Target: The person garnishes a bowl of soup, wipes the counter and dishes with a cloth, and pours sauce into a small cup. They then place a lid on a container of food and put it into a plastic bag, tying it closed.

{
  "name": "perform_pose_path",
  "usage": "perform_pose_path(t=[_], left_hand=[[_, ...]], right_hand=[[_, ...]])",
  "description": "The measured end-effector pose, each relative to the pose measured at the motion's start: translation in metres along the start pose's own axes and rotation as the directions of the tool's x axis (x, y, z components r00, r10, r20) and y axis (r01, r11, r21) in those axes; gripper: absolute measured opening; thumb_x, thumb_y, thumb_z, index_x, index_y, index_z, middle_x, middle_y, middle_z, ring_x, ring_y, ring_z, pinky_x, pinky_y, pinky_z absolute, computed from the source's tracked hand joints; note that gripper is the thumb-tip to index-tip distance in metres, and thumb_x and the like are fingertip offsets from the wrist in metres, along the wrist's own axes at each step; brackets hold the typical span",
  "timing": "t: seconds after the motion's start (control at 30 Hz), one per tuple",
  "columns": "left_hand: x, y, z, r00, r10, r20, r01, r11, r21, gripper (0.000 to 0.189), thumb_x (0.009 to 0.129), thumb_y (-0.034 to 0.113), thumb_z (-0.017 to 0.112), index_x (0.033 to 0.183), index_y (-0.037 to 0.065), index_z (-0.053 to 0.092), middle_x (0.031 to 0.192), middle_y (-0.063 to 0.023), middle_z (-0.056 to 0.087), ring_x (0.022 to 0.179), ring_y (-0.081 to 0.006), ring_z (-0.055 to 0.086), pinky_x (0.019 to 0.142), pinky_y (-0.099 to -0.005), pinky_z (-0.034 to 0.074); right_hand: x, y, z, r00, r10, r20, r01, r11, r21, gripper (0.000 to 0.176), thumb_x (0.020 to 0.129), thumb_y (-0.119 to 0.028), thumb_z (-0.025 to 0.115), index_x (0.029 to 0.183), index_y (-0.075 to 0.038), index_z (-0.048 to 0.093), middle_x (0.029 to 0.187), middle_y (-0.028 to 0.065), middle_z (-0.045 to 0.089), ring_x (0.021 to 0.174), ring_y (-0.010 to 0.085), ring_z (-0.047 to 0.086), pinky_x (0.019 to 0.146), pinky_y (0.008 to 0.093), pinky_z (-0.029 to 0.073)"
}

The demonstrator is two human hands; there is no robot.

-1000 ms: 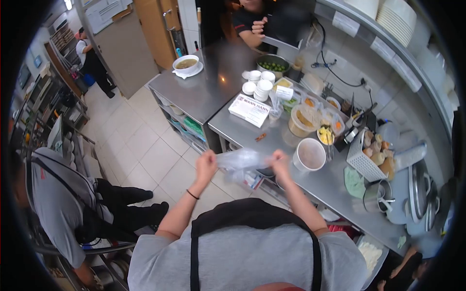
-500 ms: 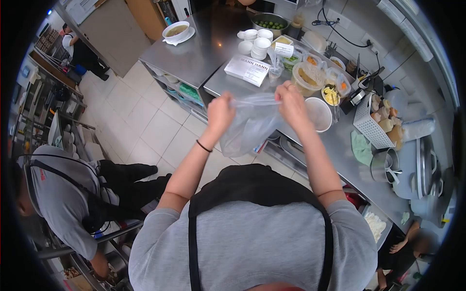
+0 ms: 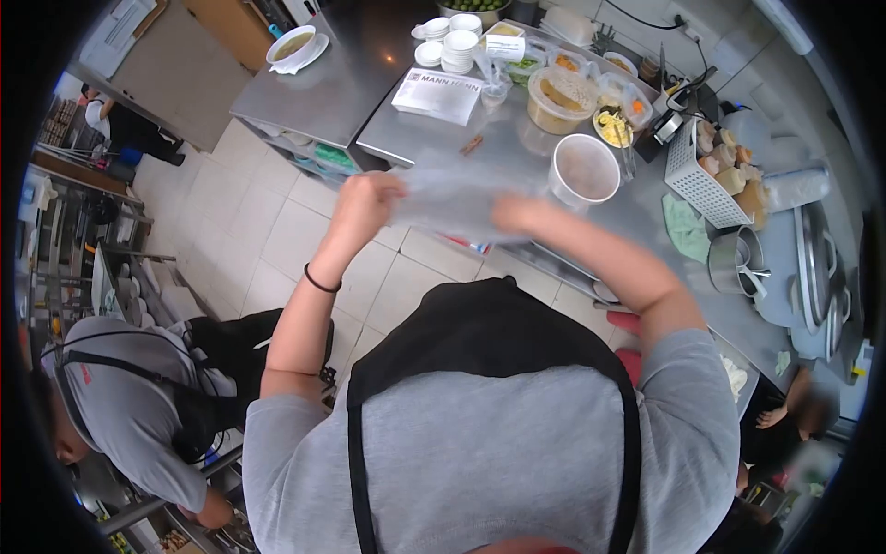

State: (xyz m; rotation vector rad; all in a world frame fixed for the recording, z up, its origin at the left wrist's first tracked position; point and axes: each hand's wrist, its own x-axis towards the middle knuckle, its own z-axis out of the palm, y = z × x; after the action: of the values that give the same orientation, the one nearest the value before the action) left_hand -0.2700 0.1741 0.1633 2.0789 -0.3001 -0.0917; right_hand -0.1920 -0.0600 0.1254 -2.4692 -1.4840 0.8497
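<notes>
A clear plastic bag (image 3: 448, 198) is stretched sideways in front of me, blurred by motion, above the floor at the counter's front edge. My left hand (image 3: 366, 205) is closed on its left end. At the other end my right hand (image 3: 521, 214) is closed on the bag too, its fingers smeared. Just beyond my right hand a white tub (image 3: 585, 170) stands on the steel counter (image 3: 415, 138). Past the bag lies a white printed box (image 3: 437, 96), with a small brown object (image 3: 472, 144) nearer to me.
Stacked white dishes (image 3: 460, 51), a lidded food container (image 3: 561, 98) and a bowl of yellow pieces (image 3: 613, 126) stand on the counter. A white basket (image 3: 706, 175) holds bottles. At left a soup bowl (image 3: 292, 46) sits near the edge. A co-worker (image 3: 138, 397) bends close on my left.
The bag has gone from hanging down to being pulled out sideways. My left hand has moved left and my right hand lower and inward. The brown object on the counter now shows.
</notes>
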Motion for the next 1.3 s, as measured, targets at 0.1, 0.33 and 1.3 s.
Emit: perform_pose_path(t=[0.1,0.33,1.3], left_hand=[[0.006,-0.070,0.018,0.983,-0.057,-0.177,0.167,0.684,0.710,0.026,0.064,-0.011,0.050,0.080,0.004,0.064,0.082,-0.0105,0.061,0.072,-0.0266,0.058,0.069,-0.0338,0.046],[0.042,-0.029,0.037,0.998,-0.015,0.058,-0.009,0.921,0.391,0.050,0.056,-0.013,0.042,0.098,0.005,0.062,0.122,-0.0161,0.046,0.105,-0.0338,0.049,0.086,-0.0364,0.042],[0.203,0.015,0.086,0.919,0.066,0.388,0.026,0.974,-0.226,0.073,0.065,-0.002,0.051,0.133,0.006,0.026,0.136,-0.0134,0.028,0.127,-0.0199,0.024,0.103,-0.0284,0.018]], right_hand=[[-0.028,-0.010,0.031,0.990,-0.020,0.142,0.018,1.000,0.014,0.024,0.078,-0.013,0.047,0.088,0.002,0.061,0.090,0.0196,0.060,0.081,0.0276,0.059,0.072,0.0374,0.046],[-0.068,0.129,0.001,0.510,0.426,-0.747,-0.378,0.891,0.251,0.027,0.079,-0.015,0.050,0.102,-0.002,0.054,0.097,0.0185,0.057,0.085,0.0317,0.057,0.075,0.0389,0.045],[-0.052,0.193,-0.066,0.822,0.417,-0.388,-0.272,0.886,0.376,0.030,0.075,-0.007,0.055,0.105,-0.004,0.055,0.093,0.0176,0.060,0.089,0.0290,0.057,0.077,0.0346,0.044]])
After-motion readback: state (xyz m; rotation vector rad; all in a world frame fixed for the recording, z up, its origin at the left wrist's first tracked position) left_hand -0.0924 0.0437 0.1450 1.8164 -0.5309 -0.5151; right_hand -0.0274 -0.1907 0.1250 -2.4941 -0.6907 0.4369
